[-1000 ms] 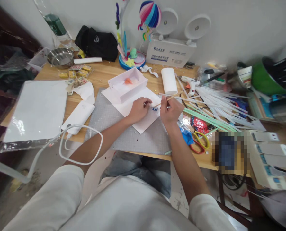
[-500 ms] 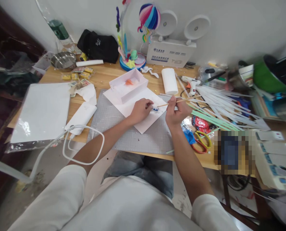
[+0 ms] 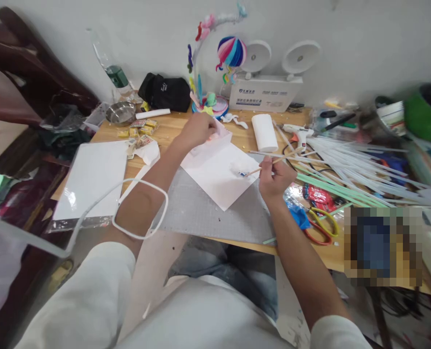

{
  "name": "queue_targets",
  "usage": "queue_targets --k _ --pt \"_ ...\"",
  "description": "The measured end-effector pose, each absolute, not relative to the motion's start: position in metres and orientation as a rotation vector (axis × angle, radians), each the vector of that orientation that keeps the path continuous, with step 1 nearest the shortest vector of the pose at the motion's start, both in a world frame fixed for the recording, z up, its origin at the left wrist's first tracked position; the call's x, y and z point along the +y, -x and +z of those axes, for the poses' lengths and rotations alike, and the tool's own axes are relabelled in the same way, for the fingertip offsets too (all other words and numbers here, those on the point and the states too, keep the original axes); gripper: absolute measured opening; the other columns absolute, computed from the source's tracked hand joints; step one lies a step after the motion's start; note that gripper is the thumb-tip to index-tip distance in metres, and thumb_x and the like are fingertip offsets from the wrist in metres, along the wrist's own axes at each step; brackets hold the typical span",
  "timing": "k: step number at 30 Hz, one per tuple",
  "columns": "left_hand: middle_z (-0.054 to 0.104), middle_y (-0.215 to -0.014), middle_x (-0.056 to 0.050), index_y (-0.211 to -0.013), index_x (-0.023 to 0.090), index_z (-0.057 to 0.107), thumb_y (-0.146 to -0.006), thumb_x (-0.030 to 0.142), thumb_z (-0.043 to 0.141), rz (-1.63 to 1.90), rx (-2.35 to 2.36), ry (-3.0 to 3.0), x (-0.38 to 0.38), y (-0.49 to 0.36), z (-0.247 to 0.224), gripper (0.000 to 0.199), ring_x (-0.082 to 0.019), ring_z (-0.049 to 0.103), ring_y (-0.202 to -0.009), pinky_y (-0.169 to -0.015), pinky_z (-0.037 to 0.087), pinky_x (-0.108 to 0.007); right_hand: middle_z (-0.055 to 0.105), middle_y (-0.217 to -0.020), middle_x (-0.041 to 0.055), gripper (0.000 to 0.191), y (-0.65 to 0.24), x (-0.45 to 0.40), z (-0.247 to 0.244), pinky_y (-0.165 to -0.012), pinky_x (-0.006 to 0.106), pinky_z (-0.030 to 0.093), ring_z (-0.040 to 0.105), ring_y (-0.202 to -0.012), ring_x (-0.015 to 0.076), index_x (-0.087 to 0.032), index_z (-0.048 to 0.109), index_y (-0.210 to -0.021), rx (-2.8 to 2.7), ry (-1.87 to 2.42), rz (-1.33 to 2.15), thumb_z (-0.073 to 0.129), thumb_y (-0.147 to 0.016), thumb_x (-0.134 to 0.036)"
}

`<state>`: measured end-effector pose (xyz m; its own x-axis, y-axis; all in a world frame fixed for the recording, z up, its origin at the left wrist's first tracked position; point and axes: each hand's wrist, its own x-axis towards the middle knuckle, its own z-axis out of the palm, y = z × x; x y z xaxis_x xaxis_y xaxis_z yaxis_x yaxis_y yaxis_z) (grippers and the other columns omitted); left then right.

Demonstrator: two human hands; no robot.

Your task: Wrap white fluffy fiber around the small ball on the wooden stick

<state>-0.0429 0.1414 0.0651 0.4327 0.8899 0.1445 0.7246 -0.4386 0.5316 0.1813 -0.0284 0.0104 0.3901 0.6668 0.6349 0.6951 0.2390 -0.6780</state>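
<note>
A thin stick (image 3: 253,171) is clamped between the thumb and fingers of the right hand (image 3: 276,178), its tip held at a small blue patch (image 3: 242,173) on a white sheet (image 3: 217,182). At the sheet's far side a pale box (image 3: 222,141) is partly covered by the left hand (image 3: 198,130), its fingers bent; whether anything is gripped there cannot be told. The sheet is laid on a grey mat (image 3: 201,218). Scissors (image 3: 322,230) are placed beside the right forearm.
</note>
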Motion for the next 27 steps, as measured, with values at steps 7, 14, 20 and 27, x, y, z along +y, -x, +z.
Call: queue_targets --k 7,14,20,27 --pt "0.075 -0.083 -0.012 -0.079 0.011 0.078 -0.076 0.017 0.066 0.466 1.544 -2.127 0.159 0.002 0.034 0.014 -0.026 0.069 -0.083 -0.08 0.05 -0.032 0.048 -0.044 -0.0029 0.049 -0.182 -0.028 0.01 -0.055 0.03 0.034 0.046 -0.046 0.0118 -0.022 0.057 -0.057 -1.295 1.453 -0.034 0.047 -0.097 -0.05" --pt "0.066 -0.065 -0.005 -0.065 0.015 0.069 -0.072 0.009 0.066 0.73 1.603 -1.794 0.157 0.006 0.022 0.01 -0.02 0.062 -0.07 -0.07 0.046 -0.03 0.05 -0.046 -0.0019 0.051 -0.182 -0.028 0.012 -0.056 0.03 0.035 0.049 -0.048 0.0122 -0.022 0.057 -0.057 -1.31 1.46 -0.067 0.046 -0.098 -0.05" --pt "0.057 -0.058 -0.001 -0.065 0.018 0.067 -0.081 0.02 0.066 0.98 1.512 -1.731 0.154 0.031 0.04 0.017 -0.015 0.053 -0.062 -0.063 0.041 -0.027 0.05 -0.047 -0.0022 0.049 -0.182 -0.027 0.011 -0.056 0.03 0.034 0.047 -0.047 0.0116 -0.022 0.056 -0.058 -1.292 1.448 -0.087 0.048 -0.098 -0.048" --pt "0.057 -0.065 0.001 -0.069 0.016 0.065 -0.085 0.02 0.065 1.128 1.492 -1.627 0.134 0.037 0.054 0.017 -0.012 0.053 -0.068 -0.066 0.043 -0.024 0.05 -0.046 -0.0024 0.048 -0.182 -0.027 0.01 -0.055 0.03 0.034 0.048 -0.047 0.0113 -0.021 0.059 -0.058 -1.284 1.442 -0.084 0.048 -0.097 -0.047"
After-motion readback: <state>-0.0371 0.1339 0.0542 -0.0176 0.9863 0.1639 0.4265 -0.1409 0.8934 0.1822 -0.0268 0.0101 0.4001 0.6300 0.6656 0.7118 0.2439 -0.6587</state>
